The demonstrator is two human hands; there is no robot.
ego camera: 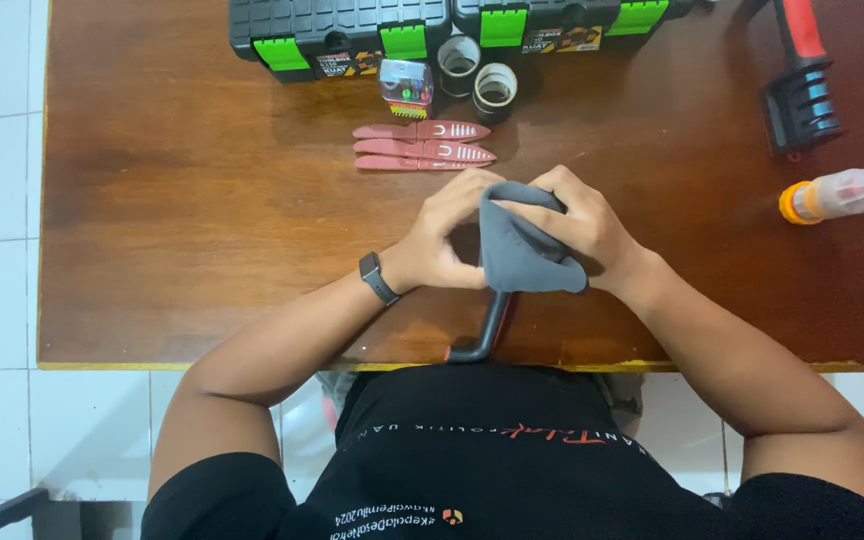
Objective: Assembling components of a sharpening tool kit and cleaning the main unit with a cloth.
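Just below the three pink plastic knife sheaths (422, 145) on the brown wooden bench (172, 220), both hands, left hand (442, 240) and right hand (577, 225), are gripping a grey cloth (522, 255) wrapped around a dark-handled tool (487, 335), apparently for wiping it.

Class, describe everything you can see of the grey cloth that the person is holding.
The grey cloth looks soft and matte, like microfibre, with no pattern. It is bunched and folded, not spread flat, and hangs in a rounded flap toward the table edge. The left hand and the right hand pinch it from either side above the brown wooden table. It is wrapped over the upper part of a dark handled tool, whose handle sticks out below it; what the cloth covers is hidden.
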